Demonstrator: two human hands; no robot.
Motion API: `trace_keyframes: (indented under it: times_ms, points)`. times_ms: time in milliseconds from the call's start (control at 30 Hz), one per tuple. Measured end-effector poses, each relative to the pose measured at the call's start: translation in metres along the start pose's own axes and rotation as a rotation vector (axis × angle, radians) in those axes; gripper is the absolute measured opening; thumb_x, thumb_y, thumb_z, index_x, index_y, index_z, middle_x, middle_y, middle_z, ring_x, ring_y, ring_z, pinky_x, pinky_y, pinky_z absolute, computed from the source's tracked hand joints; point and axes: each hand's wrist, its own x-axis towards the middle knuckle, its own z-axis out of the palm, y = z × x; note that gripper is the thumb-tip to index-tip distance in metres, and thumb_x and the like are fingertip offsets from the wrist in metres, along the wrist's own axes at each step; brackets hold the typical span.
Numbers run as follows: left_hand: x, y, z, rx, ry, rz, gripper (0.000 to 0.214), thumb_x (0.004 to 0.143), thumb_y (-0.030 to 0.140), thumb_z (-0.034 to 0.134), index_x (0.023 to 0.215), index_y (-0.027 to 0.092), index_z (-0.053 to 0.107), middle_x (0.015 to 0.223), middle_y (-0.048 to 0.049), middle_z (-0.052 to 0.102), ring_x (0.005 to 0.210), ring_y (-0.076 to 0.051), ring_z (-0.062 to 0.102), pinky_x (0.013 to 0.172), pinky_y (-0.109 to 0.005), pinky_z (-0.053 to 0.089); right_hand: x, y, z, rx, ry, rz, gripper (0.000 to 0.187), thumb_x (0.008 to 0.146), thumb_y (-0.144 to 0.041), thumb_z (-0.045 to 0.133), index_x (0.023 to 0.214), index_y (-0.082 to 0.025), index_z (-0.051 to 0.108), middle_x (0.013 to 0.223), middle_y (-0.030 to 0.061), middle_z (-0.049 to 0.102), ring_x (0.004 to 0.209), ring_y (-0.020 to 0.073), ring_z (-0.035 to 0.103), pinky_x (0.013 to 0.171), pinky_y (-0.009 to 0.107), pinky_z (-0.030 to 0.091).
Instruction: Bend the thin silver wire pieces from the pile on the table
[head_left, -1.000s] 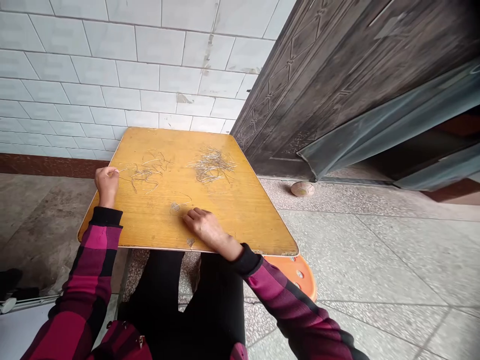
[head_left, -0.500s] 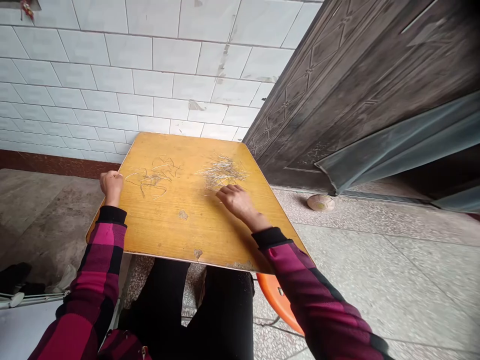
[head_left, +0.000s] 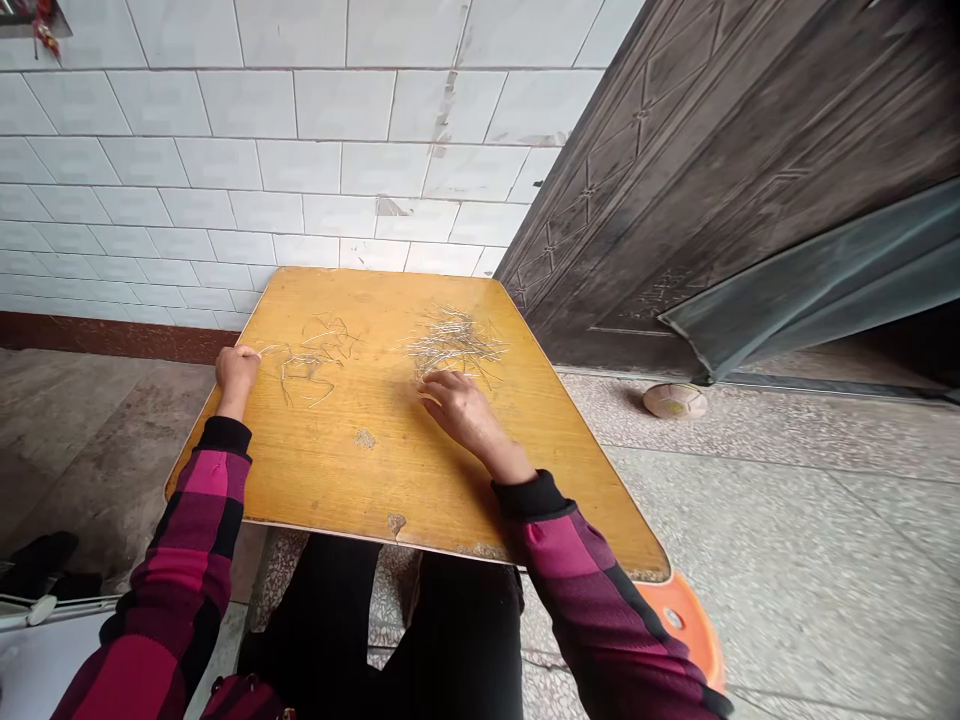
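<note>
A yellow wooden tabletop [head_left: 360, 470] holds two scatters of thin silver wire. The denser pile of short wires [head_left: 454, 345] lies right of centre, and a looser tangle of wires [head_left: 311, 360] lies left of centre. My right hand [head_left: 461, 410] rests on the wood with its fingertips at the near edge of the denser pile, and a bright wire shows by the fingers. My left hand [head_left: 238, 375] is curled at the table's left edge, with a thin wire end showing at its fingertips, just left of the tangle.
An orange stool [head_left: 682, 625] shows under the table's near right corner. My black-trousered legs [head_left: 450, 630] are under the near edge. A dark embossed metal door [head_left: 675, 180] with a grey-green curtain [head_left: 810, 280] stands to the right, with a small worn ball [head_left: 675, 401] on the floor by it. White tiles cover the wall behind.
My right hand has moved forward from the table's near middle to the denser wire pile. My left hand stays at the left edge. The view has shifted slightly.
</note>
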Motion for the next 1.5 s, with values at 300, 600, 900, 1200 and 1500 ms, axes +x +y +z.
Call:
trace_keyframes:
  times_ms: [300, 600, 900, 1200, 1500]
  points:
    - [-0.032, 0.028, -0.018, -0.213, 0.487, 0.515, 0.013, 0.082, 0.027, 0.060, 0.078, 0.020, 0.071, 0.091, -0.0072, 0.066, 0.094, -0.023, 0.058, 0.089, -0.037, 0.043, -0.006, -0.002, 0.003, 0.081, -0.007, -0.022, 0.017, 0.087, -0.015, 0.053, 0.095, -0.015, 0.068, 0.103, 0.0113, 0.066, 0.093, 0.0235, 0.059, 0.082, 0.037, 0.050]
    - [-0.066, 0.061, 0.001, -0.983, 0.167, 0.196, 0.011, 0.071, 0.028, 0.069, 0.076, 0.018, 0.067, 0.070, 0.0008, 0.062, 0.067, -0.013, 0.056, 0.070, -0.027, 0.045, -0.006, -0.018, 0.000, 0.287, 0.084, 0.004, 0.020, 0.091, -0.021, 0.050, 0.098, -0.016, 0.068, 0.102, 0.0128, 0.067, 0.093, 0.0236, 0.062, 0.083, 0.038, 0.050]
    - [-0.129, 0.092, 0.028, -0.830, -0.533, 0.188, 0.015, 0.072, 0.031, 0.065, 0.067, 0.018, 0.064, 0.061, 0.0011, 0.061, 0.061, -0.013, 0.054, 0.063, -0.026, 0.042, -0.005, -0.030, -0.012, 1.079, 0.070, 0.355, 0.040, 0.088, -0.052, 0.054, 0.096, -0.016, 0.067, 0.090, 0.0067, 0.070, 0.081, 0.0163, 0.064, 0.079, 0.033, 0.051]
    - [-0.140, 0.097, 0.029, -0.781, -0.753, 0.216, 0.018, 0.076, 0.034, 0.063, 0.070, 0.018, 0.064, 0.057, 0.0018, 0.060, 0.054, -0.012, 0.053, 0.057, -0.026, 0.042, -0.011, -0.045, 0.005, 1.289, -0.242, 0.341, 0.031, 0.081, -0.041, 0.068, 0.094, -0.013, 0.067, 0.076, 0.0010, 0.066, 0.058, 0.0068, 0.054, 0.055, 0.021, 0.045]
    - [-0.137, 0.095, 0.035, -0.794, -0.861, 0.239, 0.019, 0.079, 0.035, 0.061, 0.074, 0.017, 0.063, 0.060, -0.0007, 0.066, 0.051, -0.011, 0.053, 0.054, -0.025, 0.043, -0.016, -0.053, -0.009, 1.276, -0.112, 0.159, 0.025, 0.089, -0.039, 0.060, 0.101, -0.018, 0.068, 0.092, 0.0062, 0.068, 0.081, 0.0135, 0.063, 0.073, 0.029, 0.052]
